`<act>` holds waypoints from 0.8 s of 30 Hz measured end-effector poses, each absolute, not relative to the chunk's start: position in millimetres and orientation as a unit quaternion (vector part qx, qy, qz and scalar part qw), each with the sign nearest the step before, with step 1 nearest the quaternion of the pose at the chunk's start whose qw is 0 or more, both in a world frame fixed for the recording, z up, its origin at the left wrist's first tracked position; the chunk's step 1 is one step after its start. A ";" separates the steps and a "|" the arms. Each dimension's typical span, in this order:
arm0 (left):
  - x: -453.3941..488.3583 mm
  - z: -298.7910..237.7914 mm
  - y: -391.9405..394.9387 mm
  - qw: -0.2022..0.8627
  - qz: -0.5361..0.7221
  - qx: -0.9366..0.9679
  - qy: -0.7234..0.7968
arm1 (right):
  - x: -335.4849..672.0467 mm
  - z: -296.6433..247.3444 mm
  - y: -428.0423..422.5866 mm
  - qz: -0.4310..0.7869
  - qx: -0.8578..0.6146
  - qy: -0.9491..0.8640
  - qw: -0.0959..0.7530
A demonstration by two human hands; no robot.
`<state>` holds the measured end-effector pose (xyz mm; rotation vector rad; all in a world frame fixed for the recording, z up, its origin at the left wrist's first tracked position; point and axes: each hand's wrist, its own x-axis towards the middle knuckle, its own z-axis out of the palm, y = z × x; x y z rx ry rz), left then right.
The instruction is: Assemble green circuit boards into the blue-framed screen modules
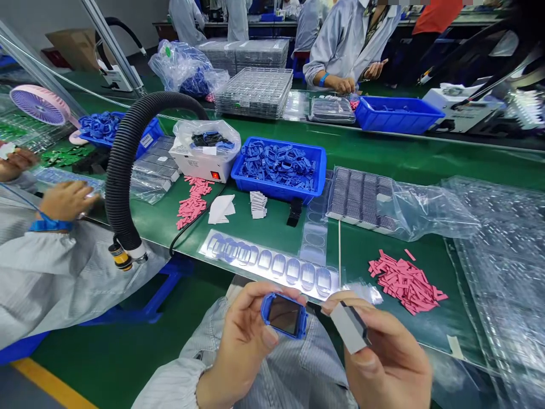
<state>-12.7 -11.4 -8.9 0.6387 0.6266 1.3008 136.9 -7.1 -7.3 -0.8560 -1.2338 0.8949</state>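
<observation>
Between the thumb and fingers of my left hand [244, 335] is a small blue plastic frame [302, 329] with a dark rectangular screen set in it. My right hand [387, 346] pinches a small block [349, 328] with a light grey face and a dark edge. Both hands are over my lap at the table's front edge, close together but apart. Just beyond them lies a clear strip of oval films [272, 264]. A heap of pink strips [406, 281] is to the right of it.
A blue bin of blue frames [279, 165] stands ahead, beside a white box [204, 162]. A black flexible hose [121, 165] arches at left. Packed grey pieces [361, 196] lie right of the bin. A co-worker's hand [66, 201] is at left; another person [340, 45] works opposite.
</observation>
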 end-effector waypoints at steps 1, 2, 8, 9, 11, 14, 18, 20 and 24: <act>-12.7 -9.2 -11.4 0.701 0.586 0.293 0.280 | 137.1 -6.1 -7.7 0.343 -0.375 -0.573 0.643; -12.5 -9.4 -11.2 0.698 0.588 0.297 0.280 | 137.2 -5.2 -8.2 0.293 -0.374 -0.607 0.637; -11.8 -10.6 -8.8 0.673 0.606 0.320 0.279 | 140.3 -1.0 -8.6 0.102 -0.389 -0.760 0.511; -11.8 -10.6 -8.3 0.673 0.607 0.321 0.276 | 140.6 0.1 -8.3 0.085 -0.390 -0.767 0.502; -11.9 -10.7 -7.7 0.675 0.609 0.318 0.269 | 140.5 3.1 -7.7 0.062 -0.390 -0.779 0.487; -12.1 -11.0 -7.7 0.678 0.614 0.310 0.261 | 139.8 8.4 -7.8 0.046 -0.396 -0.788 0.470; -12.3 -12.0 -9.4 0.680 0.616 0.304 0.257 | 141.2 12.2 -9.8 0.045 -0.401 -0.802 0.441; -11.5 -13.0 -10.2 0.688 0.611 0.298 0.255 | 142.8 12.0 -10.5 0.040 -0.400 -0.809 0.429; -9.0 -15.7 -10.6 0.702 0.603 0.276 0.258 | 142.8 9.7 -10.3 0.037 -0.394 -0.816 0.422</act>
